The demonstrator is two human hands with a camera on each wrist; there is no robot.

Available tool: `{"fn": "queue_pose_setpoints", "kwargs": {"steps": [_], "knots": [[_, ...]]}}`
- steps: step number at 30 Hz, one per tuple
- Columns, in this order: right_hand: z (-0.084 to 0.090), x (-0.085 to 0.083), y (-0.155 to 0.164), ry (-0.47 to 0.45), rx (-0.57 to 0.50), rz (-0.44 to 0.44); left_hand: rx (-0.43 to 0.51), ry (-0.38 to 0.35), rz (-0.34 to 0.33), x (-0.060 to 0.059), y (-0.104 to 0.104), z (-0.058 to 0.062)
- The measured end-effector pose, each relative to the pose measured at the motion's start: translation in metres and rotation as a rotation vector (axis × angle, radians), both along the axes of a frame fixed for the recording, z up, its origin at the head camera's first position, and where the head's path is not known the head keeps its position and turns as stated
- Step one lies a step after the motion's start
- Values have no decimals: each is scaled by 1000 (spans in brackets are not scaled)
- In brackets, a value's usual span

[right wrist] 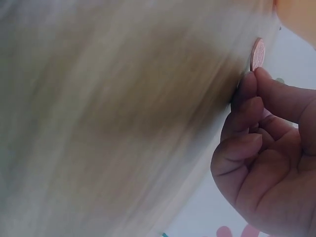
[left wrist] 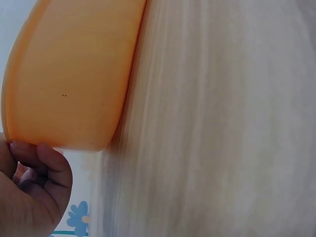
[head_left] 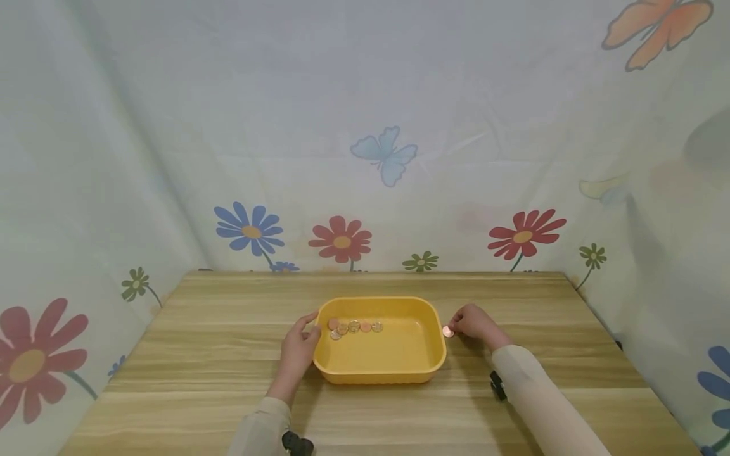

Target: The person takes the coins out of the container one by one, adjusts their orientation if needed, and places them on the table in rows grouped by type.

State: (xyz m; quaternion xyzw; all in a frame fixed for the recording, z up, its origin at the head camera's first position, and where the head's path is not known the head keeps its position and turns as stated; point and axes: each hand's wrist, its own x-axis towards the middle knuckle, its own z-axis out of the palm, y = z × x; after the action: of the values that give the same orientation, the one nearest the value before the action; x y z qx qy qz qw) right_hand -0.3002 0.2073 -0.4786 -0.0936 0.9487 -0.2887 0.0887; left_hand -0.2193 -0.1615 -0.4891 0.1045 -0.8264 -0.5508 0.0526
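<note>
No brand, label or writing is seen on anything. A yellow tray (head_left: 381, 373) is set mid tabletop (head_left: 199, 354), its long axis running left to right, open side up. Six coins (head_left: 353, 327) are counted inside it, laid in a loose row along the far-left part of the floor: one more copper-red at the left end, another reddish one towards the right, the others paler; faces are too small to be read. A seventh coin (head_left: 448, 331), copper-coloured, is pinched at the fingertips of the right hand (head_left: 476, 325), just beside the tray's right wall and outside it. In the right wrist view the coin (right wrist: 257, 54) is shown edge-on between thumb and forefinger, with the other fingers (right wrist: 242, 143) curled in. The left hand (head_left: 298, 351) is laid against the tray's left wall, thumb near the rim; in the left wrist view its fingers (left wrist: 47, 158) are bent at the tray's corner (left wrist: 74, 89). One tray, seven coins, two hands. Flower and butterfly prints are shown on the cloth backdrop (head_left: 365, 126).
</note>
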Motion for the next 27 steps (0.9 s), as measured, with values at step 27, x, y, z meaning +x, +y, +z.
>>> {"fn": "queue_pose_setpoints", "kwargs": {"steps": [27], "knots": [[-7, 0, 2, 17, -5, -9, 11, -9, -9, 0, 0, -3]]}}
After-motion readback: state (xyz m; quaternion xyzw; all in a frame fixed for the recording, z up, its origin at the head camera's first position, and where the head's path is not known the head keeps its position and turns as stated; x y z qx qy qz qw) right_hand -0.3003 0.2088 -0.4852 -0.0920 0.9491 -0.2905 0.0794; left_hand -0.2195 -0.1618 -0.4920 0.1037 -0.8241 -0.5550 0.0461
